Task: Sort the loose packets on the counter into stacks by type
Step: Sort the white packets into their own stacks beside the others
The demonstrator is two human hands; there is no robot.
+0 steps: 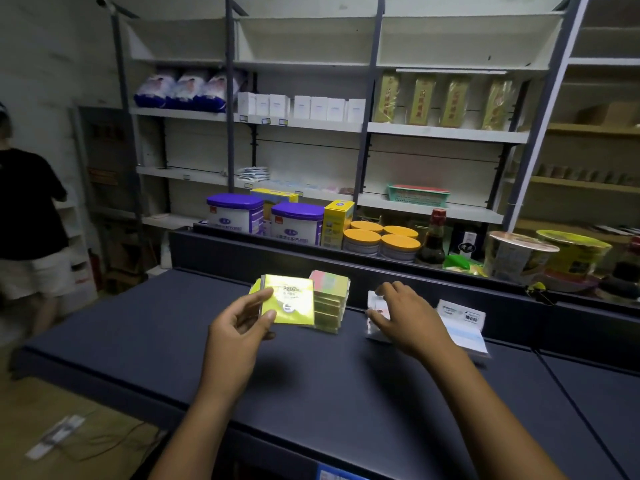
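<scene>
We are in the middle of the sorting. Our left hand [242, 318] pinches a yellow packet [289, 299] by its left edge, thumb in front and fingers behind, and holds it up just in front of the yellow stack [329, 303]. Our right hand [403, 318] lies with curled fingers on a white packet [374, 306], to the right of the stack; it seems to grip it, but the fingertips are partly hidden. Further right lies a blue-white pile [462, 325].

Next move, in our judgement: the yellow packet goes on top of the yellow stack, edges lined up w/ the others so the pile does not lean; the white one needs its own place, apart from both.

The counter [138, 334] is dark and flat. Behind its back wall stand tins [298, 225], jars [381, 240], a bottle [433, 237], etc. Beyond are shelves [446, 133] w/ boxes and bags. At far left a person [27, 220] stands turned away.
</scene>
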